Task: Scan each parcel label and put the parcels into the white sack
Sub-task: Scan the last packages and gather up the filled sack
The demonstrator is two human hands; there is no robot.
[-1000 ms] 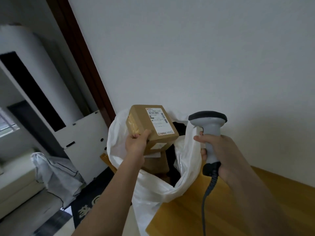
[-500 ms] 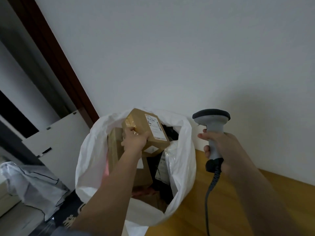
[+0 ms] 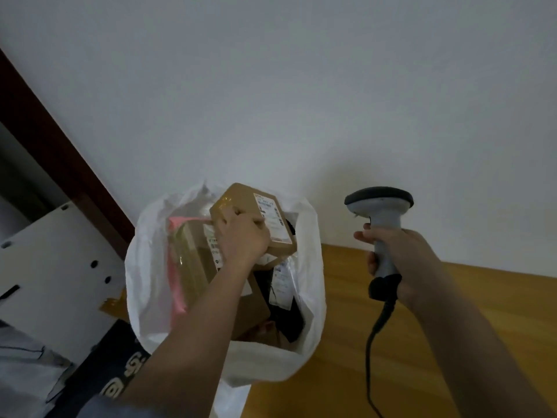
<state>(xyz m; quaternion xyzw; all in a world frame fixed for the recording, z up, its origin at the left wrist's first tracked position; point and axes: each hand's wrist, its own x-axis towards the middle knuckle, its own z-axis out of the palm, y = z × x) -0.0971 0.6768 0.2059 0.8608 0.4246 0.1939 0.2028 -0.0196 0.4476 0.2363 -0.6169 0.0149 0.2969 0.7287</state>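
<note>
My left hand (image 3: 241, 239) has its fingers curled over the near edge of a small cardboard parcel (image 3: 256, 218), gripping it from above with the label (image 3: 271, 218) turned up and tilted toward the wall. I hold it that way, I judge, so it can go down corner-first into the mouth of the white sack (image 3: 310, 267), where it now sits just inside the rim, above the parcels already packed. Beneath it I can see a larger brown box (image 3: 196, 260) with a pink strip along its side, a clear-wrapped packet with a label (image 3: 281, 282), and something dark lower down that I cannot identify.

My right hand (image 3: 404, 260) is wrapped round the grey handle of the barcode scanner (image 3: 381, 215), forefinger lying forward near the trigger. The scanner head points away from the parcel toward the wall, held upright and well apart from the sack, which suggests the scan is finished and I am only keeping the tool and its trailing cable (image 3: 372, 357) out of the way.

The sack stands at the edge of a wooden table (image 3: 452, 342), its rim folded open. Behind everything is a plain white wall (image 3: 271, 86); a dark wooden door frame (image 3: 54, 152) runs diagonally on the left, with a white panel (image 3: 54, 267) below it and a dark mat with pale lettering (image 3: 120, 372) on the floor.
</note>
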